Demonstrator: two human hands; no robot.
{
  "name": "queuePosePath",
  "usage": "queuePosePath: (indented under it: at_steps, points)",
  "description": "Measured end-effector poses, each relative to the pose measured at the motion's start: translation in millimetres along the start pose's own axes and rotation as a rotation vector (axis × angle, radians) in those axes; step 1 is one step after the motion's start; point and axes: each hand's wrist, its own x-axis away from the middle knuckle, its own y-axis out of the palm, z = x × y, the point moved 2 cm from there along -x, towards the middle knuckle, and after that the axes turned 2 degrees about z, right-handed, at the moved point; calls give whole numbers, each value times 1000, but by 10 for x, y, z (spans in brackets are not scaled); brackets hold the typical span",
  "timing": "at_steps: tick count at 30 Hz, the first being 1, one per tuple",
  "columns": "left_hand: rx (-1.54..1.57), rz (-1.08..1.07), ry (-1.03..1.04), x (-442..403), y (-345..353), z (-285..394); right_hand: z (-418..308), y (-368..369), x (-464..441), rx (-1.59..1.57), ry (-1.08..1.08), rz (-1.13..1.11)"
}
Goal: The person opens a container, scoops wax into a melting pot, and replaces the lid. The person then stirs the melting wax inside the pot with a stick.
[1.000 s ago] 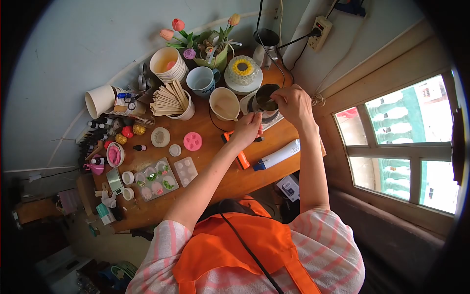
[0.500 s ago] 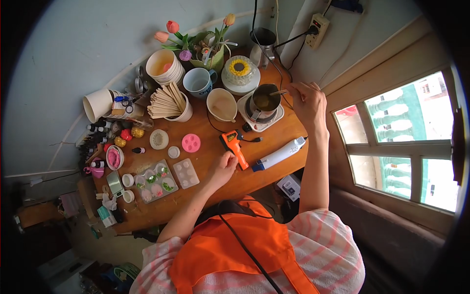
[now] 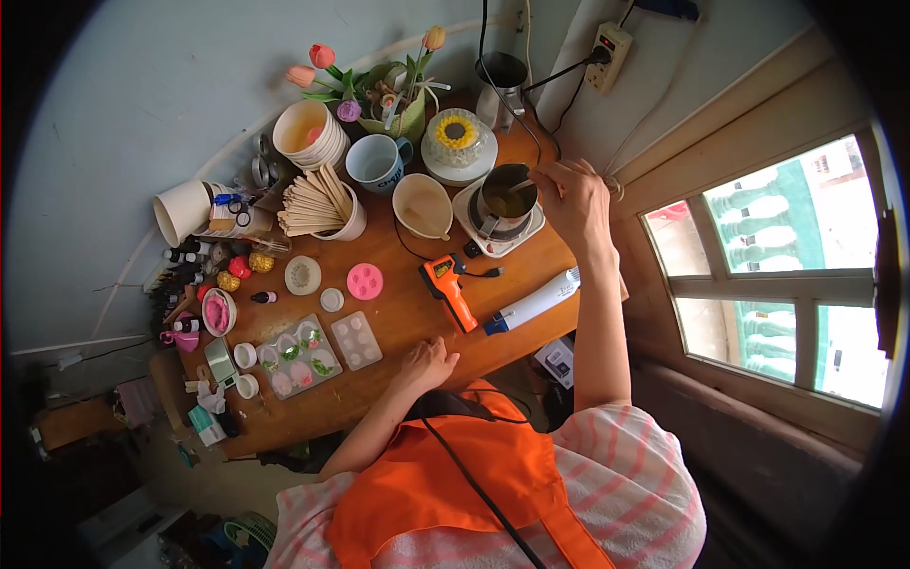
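Note:
My right hand [image 3: 574, 201] is closed on a wooden stir stick [image 3: 524, 184], whose lower end dips into a metal pot [image 3: 494, 190]. Yellowish liquid shows inside the pot, which stands on a small white hot plate [image 3: 524, 243]. Near the front edge of the table is my left hand [image 3: 429, 364], holding nothing, its fingers loosely apart. An orange infrared thermometer [image 3: 450, 292] lies just beyond it. To its left is a pale silicone mold [image 3: 354, 341], beside a clear mold [image 3: 300, 357] with green and pink pieces in its cavities.
A white-and-blue heat gun [image 3: 536, 302] lies along the table's right edge. Behind it are a paper cup [image 3: 423, 205], a blue mug [image 3: 377, 163] and a tub of wooden sticks [image 3: 353, 220]. Small bottles crowd the left side. A window [image 3: 773, 275] is at the right.
My left hand has left the thermometer's handle and drawn back toward the table's front edge. My right hand still holds the stick and has shifted slightly left with it, as has the whole view.

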Motion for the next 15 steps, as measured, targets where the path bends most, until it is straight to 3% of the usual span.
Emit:
queuePosePath:
  at_steps: [5, 11, 15]
  points:
    - [-6, -151, -19, -18, -141, 83, -48, 168, 71, -65, -25, -124]
    - [-33, -259, -58, 2, -270, 203, 31, 224, 65, -23, -44, -40]
    - [-54, -154, -18, 1, -222, 206, 50, 230, 82, -51, -32, -74]
